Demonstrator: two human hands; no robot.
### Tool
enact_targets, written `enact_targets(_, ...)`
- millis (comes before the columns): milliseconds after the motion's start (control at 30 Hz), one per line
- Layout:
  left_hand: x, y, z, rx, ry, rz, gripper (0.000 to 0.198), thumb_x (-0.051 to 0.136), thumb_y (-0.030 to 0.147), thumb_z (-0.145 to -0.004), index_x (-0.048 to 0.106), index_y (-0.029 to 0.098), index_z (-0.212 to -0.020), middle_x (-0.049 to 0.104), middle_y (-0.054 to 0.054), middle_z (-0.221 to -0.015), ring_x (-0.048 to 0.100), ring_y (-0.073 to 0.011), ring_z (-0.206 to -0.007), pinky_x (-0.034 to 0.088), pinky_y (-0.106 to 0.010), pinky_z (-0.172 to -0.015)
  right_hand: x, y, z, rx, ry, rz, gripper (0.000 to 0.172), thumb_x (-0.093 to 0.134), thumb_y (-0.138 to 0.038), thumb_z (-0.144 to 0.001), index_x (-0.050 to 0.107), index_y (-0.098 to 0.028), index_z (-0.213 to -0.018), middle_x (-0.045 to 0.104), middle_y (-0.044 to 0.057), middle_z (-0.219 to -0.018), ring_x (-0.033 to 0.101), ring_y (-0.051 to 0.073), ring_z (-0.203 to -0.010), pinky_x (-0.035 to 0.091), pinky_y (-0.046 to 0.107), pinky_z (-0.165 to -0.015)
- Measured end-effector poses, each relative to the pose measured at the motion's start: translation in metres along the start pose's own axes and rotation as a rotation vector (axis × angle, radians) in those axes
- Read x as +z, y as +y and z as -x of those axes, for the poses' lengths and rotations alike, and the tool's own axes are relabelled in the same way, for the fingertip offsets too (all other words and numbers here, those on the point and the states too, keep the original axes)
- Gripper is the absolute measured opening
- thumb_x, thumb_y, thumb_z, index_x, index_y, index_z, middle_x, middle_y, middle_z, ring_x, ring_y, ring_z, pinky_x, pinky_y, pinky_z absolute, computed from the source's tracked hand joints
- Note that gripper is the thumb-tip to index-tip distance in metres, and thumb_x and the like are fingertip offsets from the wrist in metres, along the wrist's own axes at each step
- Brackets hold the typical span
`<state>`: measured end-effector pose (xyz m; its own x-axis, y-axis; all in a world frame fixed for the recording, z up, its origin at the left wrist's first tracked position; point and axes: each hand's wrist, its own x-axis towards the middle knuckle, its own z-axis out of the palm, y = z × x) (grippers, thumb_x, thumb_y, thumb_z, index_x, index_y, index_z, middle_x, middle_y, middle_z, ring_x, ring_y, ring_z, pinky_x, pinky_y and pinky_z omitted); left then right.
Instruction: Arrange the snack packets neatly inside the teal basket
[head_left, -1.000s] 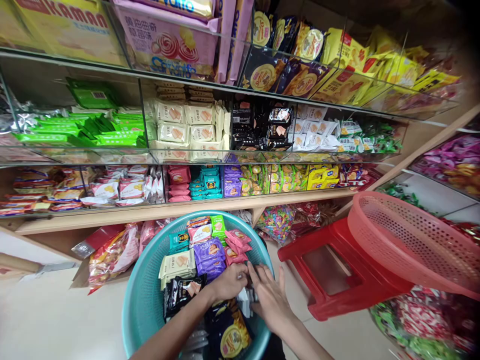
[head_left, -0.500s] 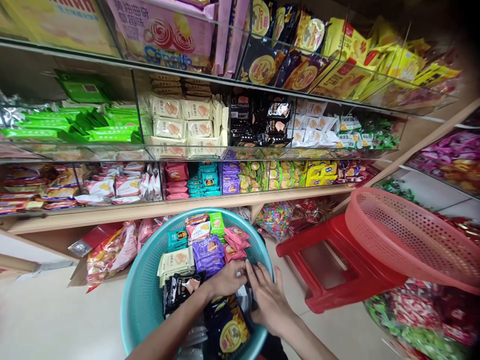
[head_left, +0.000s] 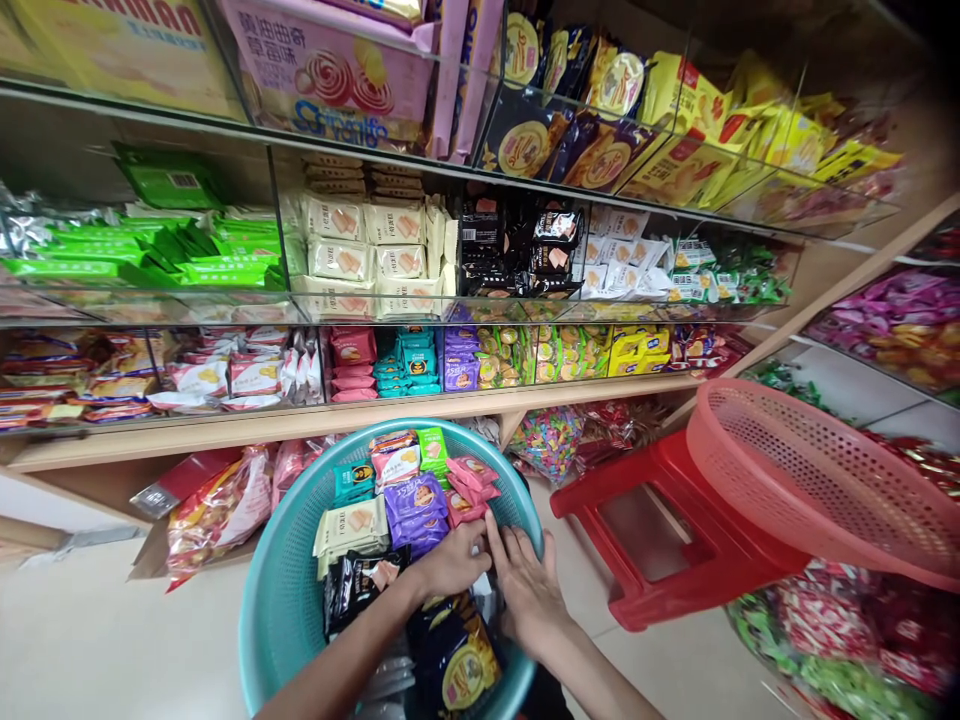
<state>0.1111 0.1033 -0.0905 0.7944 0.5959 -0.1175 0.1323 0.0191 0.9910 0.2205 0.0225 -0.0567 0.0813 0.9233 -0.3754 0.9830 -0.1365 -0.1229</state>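
A teal basket (head_left: pixel 264 560) stands below the shelves with wrapped snack packets in it. Over its right side, my left hand (head_left: pixel 454 560) is curled, its fingertips bent down, and whatever they grip is hidden. Close beside it, my right hand (head_left: pixel 527 590) lies with fingers stretched out at the basket's inner wall. Whitish packets (head_left: pixel 484 598) show partly beneath the two hands. Around them lie purple packets (head_left: pixel 414 505), red-pink packets (head_left: pixel 472 482), cream packets (head_left: pixel 351 530), a black packet (head_left: pixel 364 580) and a dark blue packet with a gold round print (head_left: pixel 457 660).
Glass-fronted shelves (head_left: pixel 375 312) full of packaged snacks run across behind the basket. To the right, a red plastic stool (head_left: pixel 660 530) carries a pink basket (head_left: pixel 802 470). Bagged sweets (head_left: pixel 840 630) lie beside the stool, and more bags (head_left: pixel 225 510) sit under the shelf at left.
My right hand's index finger reaches slightly farther up and left, toward the red-pink packets. The left hand stays almost in place, and the packets lie as before.
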Motion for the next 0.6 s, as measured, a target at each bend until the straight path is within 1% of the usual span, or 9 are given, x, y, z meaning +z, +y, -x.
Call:
enact_targets(67,0.0,0.001,0.001,-0.003,-0.008,-0.005,0.038,0.046,0.001,-0.066,0.063,0.012,-0.099,0.059,0.001,-0.075,0.051,-0.012,-0.069,0.043,-0.025,-0.068,0.002,0.002,-0.001,0.004,0.02,0.001,0.115,0.06,-0.005,-0.052,-0.002,-0.021,-0.147,0.037,0.015,-0.148,0.025,0.029,-0.139,0.002,0.059,-0.112)
enact_targets(133,-0.001,0.0,0.001,-0.004,-0.014,-0.019,0.036,0.047,0.002,-0.066,0.064,0.012,-0.095,0.06,0.001,-0.074,0.052,-0.0123,-0.07,0.043,-0.025,-0.068,0.006,0.004,-0.003,0.012,0.04,0.011,0.115,0.062,-0.008,-0.054,-0.003,-0.022,-0.147,0.029,0.014,-0.152,0.019,0.029,-0.141,0.0,0.059,-0.112)
enact_targets(267,-0.002,-0.001,0.001,-0.023,-0.021,-0.056,0.027,0.049,0.004,-0.066,0.067,0.011,-0.086,0.063,-0.001,-0.074,0.055,-0.0132,-0.07,0.044,-0.025,-0.068,0.011,0.012,-0.01,0.025,0.095,0.054,0.109,0.068,-0.018,-0.06,0.004,-0.024,-0.148,0.006,0.013,-0.158,0.002,0.029,-0.144,-0.006,0.06,-0.11)
enact_targets(367,-0.004,-0.002,0.0,-0.046,-0.048,-0.077,0.023,0.054,0.007,-0.066,0.068,0.012,-0.083,0.066,-0.002,-0.076,0.057,-0.014,-0.073,0.045,-0.026,-0.071,0.008,0.018,-0.014,0.019,0.169,0.084,0.103,0.069,-0.025,-0.064,0.008,-0.025,-0.148,-0.005,0.013,-0.157,-0.007,0.03,-0.144,-0.01,0.061,-0.109)
enact_targets(500,-0.003,-0.001,-0.003,-0.08,-0.115,-0.11,0.019,0.058,0.009,-0.063,0.071,0.013,-0.076,0.068,-0.001,-0.072,0.059,-0.0145,-0.071,0.046,-0.025,-0.069,-0.002,0.023,-0.012,0.026,0.184,0.07,0.097,0.069,-0.028,-0.067,0.014,-0.024,-0.147,-0.004,0.016,-0.157,-0.009,0.031,-0.143,-0.009,0.062,-0.108)
enact_targets(533,-0.002,-0.001,-0.004,-0.084,-0.123,-0.124,0.018,0.058,0.009,-0.062,0.071,0.013,-0.074,0.068,-0.001,-0.071,0.059,-0.0145,-0.07,0.046,-0.025,-0.069,-0.004,0.023,-0.01,0.026,0.181,0.057,0.093,0.068,-0.027,-0.068,0.018,-0.024,-0.146,-0.003,0.016,-0.157,-0.008,0.03,-0.144,-0.008,0.062,-0.108)
enact_targets(600,-0.001,-0.001,-0.005,-0.091,-0.12,-0.16,0.018,0.057,0.008,-0.061,0.07,0.014,-0.072,0.068,-0.001,-0.071,0.059,-0.0147,-0.069,0.045,-0.025,-0.068,-0.01,0.021,-0.005,0.028,0.17,0.023,0.079,0.065,-0.022,-0.069,0.031,-0.022,-0.14,0.0,0.016,-0.157,-0.005,0.03,-0.144,-0.006,0.062,-0.109)
